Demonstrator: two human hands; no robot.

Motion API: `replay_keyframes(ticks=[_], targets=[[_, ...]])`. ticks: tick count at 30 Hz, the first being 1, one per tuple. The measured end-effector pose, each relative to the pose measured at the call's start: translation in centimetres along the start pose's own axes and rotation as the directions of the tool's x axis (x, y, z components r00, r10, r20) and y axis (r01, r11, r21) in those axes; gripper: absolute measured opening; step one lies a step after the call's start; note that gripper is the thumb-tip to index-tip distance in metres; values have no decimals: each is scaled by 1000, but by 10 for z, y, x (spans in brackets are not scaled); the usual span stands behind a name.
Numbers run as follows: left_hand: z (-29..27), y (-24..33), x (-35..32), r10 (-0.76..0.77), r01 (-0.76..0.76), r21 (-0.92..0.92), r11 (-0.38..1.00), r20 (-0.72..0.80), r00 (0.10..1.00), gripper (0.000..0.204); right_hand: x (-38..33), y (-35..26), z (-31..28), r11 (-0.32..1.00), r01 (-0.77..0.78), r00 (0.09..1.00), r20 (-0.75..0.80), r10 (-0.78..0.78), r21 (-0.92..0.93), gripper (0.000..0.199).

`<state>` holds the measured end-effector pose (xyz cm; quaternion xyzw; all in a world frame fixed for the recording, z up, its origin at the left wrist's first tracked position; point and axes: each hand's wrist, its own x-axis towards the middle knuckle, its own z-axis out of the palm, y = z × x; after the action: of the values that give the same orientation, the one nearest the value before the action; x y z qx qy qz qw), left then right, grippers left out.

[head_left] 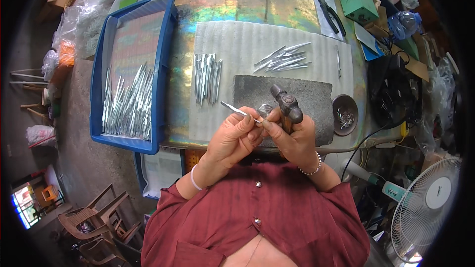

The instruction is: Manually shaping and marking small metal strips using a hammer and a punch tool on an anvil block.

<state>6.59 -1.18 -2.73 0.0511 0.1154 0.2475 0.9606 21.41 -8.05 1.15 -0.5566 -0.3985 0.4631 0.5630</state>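
Gripping a slim metal piece (232,109) in your left hand (231,134), you pinch near its right end with your right hand (295,137), which also holds the hammer (287,103). This piece seems mid-work by the grey block (314,96). Others fill a left row (207,79), a far pile (284,59) and the blue tray (164,64); which are done or left, I cannot tell.

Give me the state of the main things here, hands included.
Left hand: pinching a metal rod
Right hand: holding the hammer, thumb beside the rod's end
Hammer: held by the handle
Blue tray: partly filled with rods
Bowl: holding small metal bits
Pliers: lying flat
Fan: cannot tell whether spinning
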Motion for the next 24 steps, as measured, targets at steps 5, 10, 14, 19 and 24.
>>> replay_keyframes(ticks=[5, 10, 14, 19, 24], targets=[[-3, -3, 1, 18, -18, 12, 1000, -41, 999, 16, -1, 9, 7, 948, 236, 961, -91, -259, -213, 15], [-6, -5, 0, 64, -57, 64, 996, -126, 990, 16, -2, 21, 8, 771, 356, 902, -22, -432, -529, 19], [-5, 1, -3, 72, -67, 55, 996, -108, 992, 16, 5, 4, -4, 965, 119, 993, 20, -117, -232, 29], [-6, 17, -6, 170, -148, 186, 971, -112, 979, 14, 3, 1, -31, 897, -16, 999, 24, 30, -442, 38], [-4, 20, -6, 221, -177, 300, 937, -120, 968, 13, 8, 6, -24, 715, 127, 991, 112, -69, -687, 37]])
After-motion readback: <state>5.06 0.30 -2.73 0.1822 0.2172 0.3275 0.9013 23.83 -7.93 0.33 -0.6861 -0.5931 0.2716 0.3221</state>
